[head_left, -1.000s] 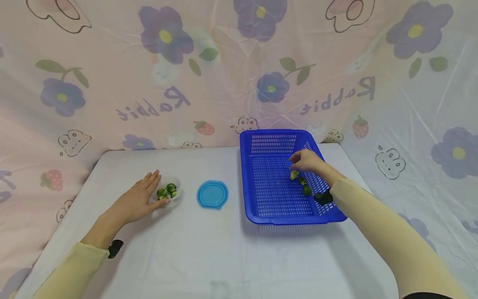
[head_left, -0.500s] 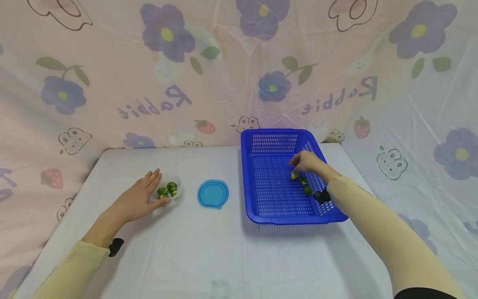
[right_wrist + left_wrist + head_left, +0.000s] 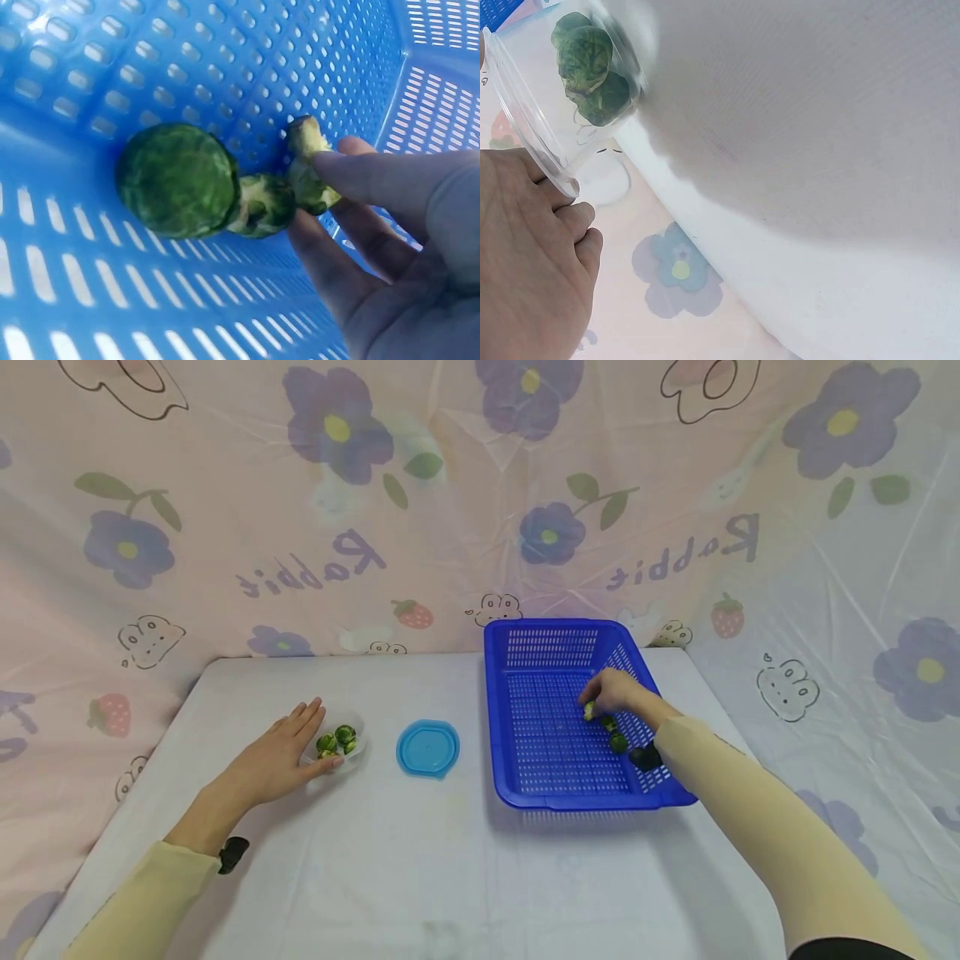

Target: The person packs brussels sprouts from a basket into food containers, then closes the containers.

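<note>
My right hand (image 3: 611,691) reaches into the blue plastic basket (image 3: 497,735) and pinches a Brussels sprout (image 3: 307,169) between thumb and fingers. Two more sprouts lie beside it in the basket, a small one (image 3: 262,206) and a larger round one (image 3: 178,180). On the left, my left hand (image 3: 277,758) rests with straight fingers against a clear plastic container (image 3: 360,752). Its thumb lies at the container's near side, and the fingers touch the rim in the left wrist view. Several Brussels sprouts (image 3: 589,64) sit inside that container.
A light blue lid (image 3: 427,749) lies flat on the white-covered table (image 3: 405,868), between the container and the basket. Behind the table hangs a printed curtain (image 3: 450,518) with flowers and rabbits.
My right hand has come down slightly onto the farthest sprout in the basket, and its fingers have closed on it. The left hand and the container stay in place.
</note>
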`<move>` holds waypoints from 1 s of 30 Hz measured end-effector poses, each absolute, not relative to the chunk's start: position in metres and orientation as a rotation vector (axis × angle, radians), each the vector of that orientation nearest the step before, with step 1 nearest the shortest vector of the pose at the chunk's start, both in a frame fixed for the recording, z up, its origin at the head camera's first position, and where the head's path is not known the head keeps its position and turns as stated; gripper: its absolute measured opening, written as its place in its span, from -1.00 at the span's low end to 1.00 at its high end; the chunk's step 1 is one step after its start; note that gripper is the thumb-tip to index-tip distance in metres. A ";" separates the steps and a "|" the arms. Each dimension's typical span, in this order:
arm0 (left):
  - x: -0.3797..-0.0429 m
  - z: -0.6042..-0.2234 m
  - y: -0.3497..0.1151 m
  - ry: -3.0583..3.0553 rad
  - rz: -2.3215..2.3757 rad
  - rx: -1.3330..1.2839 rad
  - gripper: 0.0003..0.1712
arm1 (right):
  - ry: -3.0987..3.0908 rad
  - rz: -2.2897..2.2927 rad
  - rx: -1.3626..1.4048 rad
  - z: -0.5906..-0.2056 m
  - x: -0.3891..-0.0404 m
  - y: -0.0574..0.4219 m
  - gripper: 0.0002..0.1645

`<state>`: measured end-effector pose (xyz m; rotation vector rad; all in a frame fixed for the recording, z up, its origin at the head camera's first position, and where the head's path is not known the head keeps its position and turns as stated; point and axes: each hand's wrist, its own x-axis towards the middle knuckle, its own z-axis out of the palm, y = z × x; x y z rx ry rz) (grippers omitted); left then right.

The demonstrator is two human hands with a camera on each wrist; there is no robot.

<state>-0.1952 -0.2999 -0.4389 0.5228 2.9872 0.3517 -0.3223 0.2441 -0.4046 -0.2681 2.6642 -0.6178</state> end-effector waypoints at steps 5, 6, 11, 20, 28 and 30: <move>-0.195 -0.438 -0.300 2.983 0.357 0.521 0.21 | 2.678 -0.595 -0.295 -0.404 -0.322 0.244 -0.74; -0.195 -0.438 -0.300 2.984 0.356 0.523 0.21 | 2.679 -0.593 -0.301 -0.404 -0.322 0.245 -0.75; -0.195 -0.437 -0.300 2.985 0.361 0.527 0.20 | 2.684 -0.614 -0.304 -0.404 -0.321 0.245 -0.74; -0.194 -0.435 -0.300 2.965 0.379 0.522 0.21 | 2.735 -0.753 -0.396 -0.399 -0.318 0.245 -0.71; -0.195 -0.436 -0.300 2.971 0.370 0.525 0.22 | 2.770 -0.902 -0.441 -0.388 -0.313 0.236 -0.67; -0.195 -0.436 -0.301 2.973 0.365 0.527 0.22 | 2.772 -0.946 -0.436 -0.384 -0.310 0.232 -0.67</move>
